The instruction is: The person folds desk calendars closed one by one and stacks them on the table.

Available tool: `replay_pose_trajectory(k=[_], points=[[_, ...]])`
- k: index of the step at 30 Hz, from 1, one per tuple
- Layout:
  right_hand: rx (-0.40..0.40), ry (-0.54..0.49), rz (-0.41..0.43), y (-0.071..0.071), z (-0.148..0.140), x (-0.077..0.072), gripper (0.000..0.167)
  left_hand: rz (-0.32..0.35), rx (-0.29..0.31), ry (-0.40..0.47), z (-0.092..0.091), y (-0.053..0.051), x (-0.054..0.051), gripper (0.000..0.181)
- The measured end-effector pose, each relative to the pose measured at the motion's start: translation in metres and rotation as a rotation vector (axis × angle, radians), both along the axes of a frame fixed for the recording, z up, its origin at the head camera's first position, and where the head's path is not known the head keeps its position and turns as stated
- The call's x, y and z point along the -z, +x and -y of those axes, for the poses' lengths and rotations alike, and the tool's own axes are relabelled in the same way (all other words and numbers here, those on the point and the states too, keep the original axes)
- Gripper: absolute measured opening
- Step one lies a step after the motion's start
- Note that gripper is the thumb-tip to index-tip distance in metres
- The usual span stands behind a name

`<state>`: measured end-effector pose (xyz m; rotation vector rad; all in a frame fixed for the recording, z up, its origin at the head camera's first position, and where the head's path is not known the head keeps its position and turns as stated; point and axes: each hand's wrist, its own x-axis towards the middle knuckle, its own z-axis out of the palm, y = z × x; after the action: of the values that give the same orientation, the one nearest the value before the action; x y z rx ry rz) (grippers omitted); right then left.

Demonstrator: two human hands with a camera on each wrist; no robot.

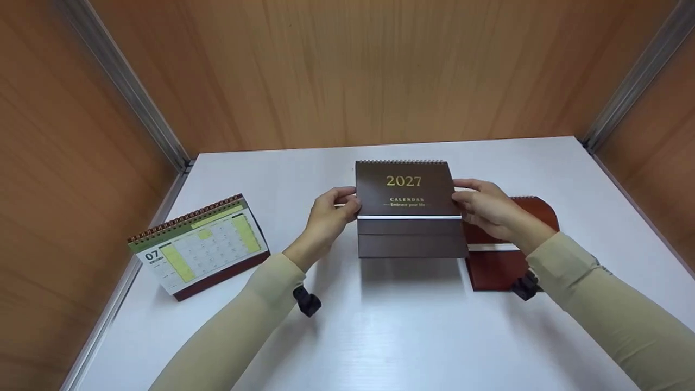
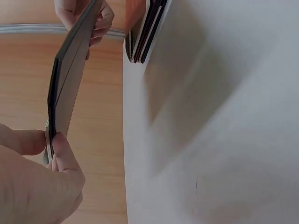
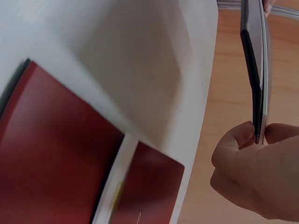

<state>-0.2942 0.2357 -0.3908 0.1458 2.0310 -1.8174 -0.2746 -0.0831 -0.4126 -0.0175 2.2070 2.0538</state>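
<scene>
A dark brown spiral-bound calendar (image 1: 404, 190) marked 2027 is held off the white table, its shadow below it. The left hand (image 1: 327, 214) pinches its left edge between thumb and fingers; the right hand (image 1: 488, 209) pinches the right edge. In the left wrist view the left hand (image 2: 42, 182) grips the calendar (image 2: 70, 84), seen edge-on and slightly bent. The right wrist view has the right hand (image 3: 259, 170) pinching the calendar's (image 3: 257, 60) other end.
An upright desk calendar (image 1: 203, 244) showing 07 stands on the left of the white table (image 1: 412, 336). A red-brown calendar (image 1: 497, 269) lies at the right, partly under the right forearm. Wooden panels (image 1: 347, 70) enclose the back and sides.
</scene>
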Motion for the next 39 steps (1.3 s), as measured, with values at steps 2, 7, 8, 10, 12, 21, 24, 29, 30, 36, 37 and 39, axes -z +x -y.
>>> replay_pose_trajectory(k=[2, 7, 8, 10, 12, 21, 24, 29, 30, 36, 37, 39], points=[[0.004, 0.008, 0.0, 0.0, -0.008, -0.003, 0.062, -0.004, 0.015, 0.017, -0.007, 0.0, -0.001, 0.042], [0.003, 0.04, -0.009, 0.001, -0.031, -0.008, 0.063, -0.006, 0.066, 0.056, -0.026, -0.001, -0.002, 0.042], [0.001, 0.051, -0.011, 0.001, -0.035, -0.008, 0.062, -0.005, 0.076, 0.06, -0.029, -0.001, -0.002, 0.042], [-0.002, 0.067, -0.014, 0.001, -0.043, -0.008, 0.062, -0.004, 0.092, 0.064, -0.036, -0.002, -0.001, 0.043], [-0.002, 0.077, -0.013, 0.001, -0.05, -0.009, 0.062, 0.0, 0.102, 0.066, -0.043, -0.002, 0.0, 0.043], [-0.02, 0.128, -0.019, -0.001, -0.08, -0.006, 0.064, 0.032, 0.122, 0.077, -0.072, -0.004, 0.008, 0.045], [-0.034, 0.141, -0.017, -0.002, -0.091, -0.003, 0.065, 0.043, 0.138, 0.065, -0.081, -0.004, 0.014, 0.047], [-0.034, 0.167, -0.012, -0.004, -0.106, 0.001, 0.063, 0.041, 0.152, 0.05, -0.097, -0.003, 0.023, 0.05], [-0.034, 0.175, -0.013, -0.004, -0.109, 0.002, 0.063, 0.041, 0.151, 0.05, -0.101, -0.002, 0.024, 0.05], [-0.017, 0.246, -0.009, -0.002, -0.124, 0.008, 0.062, 0.05, 0.117, 0.055, -0.124, -0.001, 0.033, 0.05], [-0.012, 0.257, -0.006, -0.002, -0.127, 0.009, 0.062, 0.051, 0.111, 0.052, -0.127, 0.0, 0.035, 0.05], [-0.01, 0.271, -0.006, -0.002, -0.131, 0.012, 0.063, 0.051, 0.1, 0.051, -0.134, 0.001, 0.037, 0.05]])
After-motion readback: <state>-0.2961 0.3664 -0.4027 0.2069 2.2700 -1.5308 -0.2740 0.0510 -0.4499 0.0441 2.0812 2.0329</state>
